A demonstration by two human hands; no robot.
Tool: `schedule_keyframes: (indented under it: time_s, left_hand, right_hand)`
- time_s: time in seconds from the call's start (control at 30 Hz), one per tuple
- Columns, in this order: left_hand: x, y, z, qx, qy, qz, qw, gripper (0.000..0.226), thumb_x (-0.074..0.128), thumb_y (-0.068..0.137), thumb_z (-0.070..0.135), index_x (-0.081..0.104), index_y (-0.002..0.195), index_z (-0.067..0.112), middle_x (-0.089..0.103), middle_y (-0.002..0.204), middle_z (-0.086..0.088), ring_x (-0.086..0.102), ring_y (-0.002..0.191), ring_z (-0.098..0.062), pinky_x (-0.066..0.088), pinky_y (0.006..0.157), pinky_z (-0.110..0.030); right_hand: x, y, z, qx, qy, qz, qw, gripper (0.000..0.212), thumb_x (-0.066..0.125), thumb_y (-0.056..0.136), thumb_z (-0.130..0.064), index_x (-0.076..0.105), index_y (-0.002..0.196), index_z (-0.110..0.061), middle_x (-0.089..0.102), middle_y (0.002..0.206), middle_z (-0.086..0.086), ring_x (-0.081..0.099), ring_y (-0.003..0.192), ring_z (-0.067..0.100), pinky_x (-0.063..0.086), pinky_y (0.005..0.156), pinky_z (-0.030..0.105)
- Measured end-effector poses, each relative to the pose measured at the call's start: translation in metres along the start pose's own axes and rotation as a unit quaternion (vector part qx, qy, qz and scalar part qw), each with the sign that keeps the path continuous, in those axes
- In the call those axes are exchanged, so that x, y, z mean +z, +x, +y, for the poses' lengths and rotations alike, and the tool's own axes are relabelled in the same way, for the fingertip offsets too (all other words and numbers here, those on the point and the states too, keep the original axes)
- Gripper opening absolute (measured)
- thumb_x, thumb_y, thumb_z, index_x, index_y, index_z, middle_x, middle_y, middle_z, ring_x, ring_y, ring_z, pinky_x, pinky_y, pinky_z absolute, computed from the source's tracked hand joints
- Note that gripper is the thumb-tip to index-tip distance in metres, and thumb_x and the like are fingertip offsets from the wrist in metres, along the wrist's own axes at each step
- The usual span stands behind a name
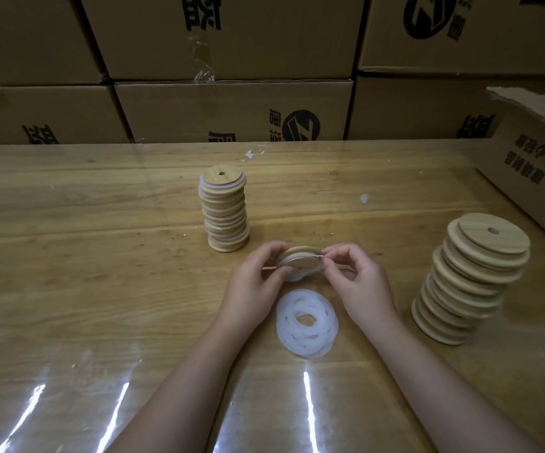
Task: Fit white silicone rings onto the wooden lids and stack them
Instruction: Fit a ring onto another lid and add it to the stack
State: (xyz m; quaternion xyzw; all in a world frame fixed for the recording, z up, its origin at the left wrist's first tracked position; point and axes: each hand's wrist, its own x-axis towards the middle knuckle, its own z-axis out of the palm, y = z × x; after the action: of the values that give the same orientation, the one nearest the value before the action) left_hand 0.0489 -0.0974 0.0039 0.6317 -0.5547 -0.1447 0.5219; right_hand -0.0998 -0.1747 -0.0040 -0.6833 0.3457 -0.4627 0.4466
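Observation:
A round wooden lid (299, 261) with a small centre hole is held tilted above the table between both hands. My left hand (254, 279) grips its left edge. My right hand (357, 277) pinches a white silicone ring (322, 259) at the lid's right edge; part of the ring hangs loose below the lid. A pile of loose white rings (307, 323) lies on the table just below the hands. A stack of lids with white rings between them (224, 212) stands behind the hands. A leaning stack of bare wooden lids (470, 279) stands at the right.
The wooden table (85, 256) has a glossy clear cover. An open cardboard box (532, 165) sits at the far right. A wall of stacked cardboard cartons (232, 106) runs along the table's back edge. A small white scrap (364, 198) lies on the table.

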Motion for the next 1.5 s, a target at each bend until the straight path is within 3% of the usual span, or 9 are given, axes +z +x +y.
schedule_keyframes:
  time_s: [0.23,0.47,0.67,0.8,0.97,1.13,1.33,1.5]
  left_hand:
    - [0.0,0.0,-0.003,0.003,0.011,0.002,1.0,0.044,0.067,0.082,0.006,0.052,0.096,0.045,0.061,0.093,0.023,0.057,0.086,0.006,0.042,0.075,-0.009]
    - [0.001,0.002,-0.005,-0.015,0.006,0.004,1.0,0.03,0.066,0.082,0.003,0.058,0.102,0.023,0.06,0.091,0.018,0.054,0.081,0.012,0.039,0.071,-0.004]
    - [0.0,0.002,-0.005,-0.015,0.001,-0.006,1.0,0.03,0.065,0.083,0.003,0.056,0.1,0.026,0.061,0.093,0.012,0.057,0.084,-0.002,0.042,0.074,-0.009]
    - [0.0,0.002,-0.006,-0.011,-0.004,-0.003,1.0,0.034,0.065,0.083,0.003,0.055,0.097,0.031,0.062,0.093,0.013,0.057,0.085,0.0,0.043,0.075,-0.011]
    - [0.001,0.001,-0.005,-0.012,-0.016,0.002,1.0,0.04,0.064,0.082,-0.002,0.051,0.094,0.034,0.061,0.094,0.015,0.058,0.086,0.007,0.042,0.072,-0.007]
    - [0.004,-0.003,0.0,0.061,0.093,0.005,0.994,0.027,0.062,0.083,0.028,0.062,0.111,0.023,0.057,0.095,0.019,0.051,0.088,0.006,0.044,0.073,-0.013]
    - [0.002,-0.002,-0.001,0.068,0.068,0.017,0.995,0.028,0.059,0.083,0.022,0.062,0.109,0.012,0.061,0.099,0.01,0.053,0.092,0.002,0.041,0.078,-0.01]
    - [0.003,-0.002,-0.001,0.047,0.027,0.019,0.998,0.024,0.058,0.083,0.023,0.058,0.107,0.019,0.057,0.097,0.02,0.051,0.091,0.006,0.043,0.079,-0.014]
  right_hand:
    - [0.0,0.001,0.004,0.019,-0.024,-0.009,0.999,0.02,0.063,0.084,-0.007,0.059,0.077,-0.025,0.066,0.093,-0.006,0.064,0.083,0.006,0.053,0.071,0.019]
    - [0.0,0.001,0.005,0.036,-0.05,-0.015,0.998,0.018,0.065,0.082,-0.013,0.059,0.073,-0.027,0.066,0.089,-0.004,0.063,0.081,0.012,0.05,0.07,0.022]
    - [0.0,0.001,0.005,0.045,-0.055,-0.025,0.997,0.015,0.064,0.084,-0.013,0.059,0.077,-0.026,0.065,0.085,-0.004,0.062,0.078,0.008,0.048,0.068,0.018]
    - [-0.001,0.001,0.004,0.043,-0.052,-0.04,0.997,0.017,0.064,0.084,-0.012,0.058,0.077,-0.027,0.064,0.082,-0.01,0.059,0.073,-0.004,0.045,0.064,0.008]
    - [-0.001,0.0,0.002,0.043,-0.046,-0.053,0.997,0.021,0.063,0.084,-0.009,0.057,0.077,-0.028,0.065,0.087,-0.008,0.06,0.076,-0.003,0.046,0.066,0.009]
    - [0.001,-0.002,-0.001,0.027,-0.012,-0.049,0.998,0.023,0.063,0.084,-0.009,0.059,0.078,-0.031,0.067,0.092,-0.013,0.064,0.083,0.002,0.05,0.071,0.015]
    - [0.001,-0.004,-0.005,0.017,-0.013,-0.053,0.998,0.017,0.064,0.084,-0.01,0.06,0.08,-0.026,0.066,0.099,-0.01,0.064,0.083,0.001,0.052,0.071,0.016]
    - [0.002,-0.004,-0.005,0.013,-0.016,-0.055,0.998,0.021,0.064,0.084,-0.006,0.059,0.079,-0.026,0.065,0.1,-0.012,0.062,0.084,0.0,0.051,0.07,0.014]
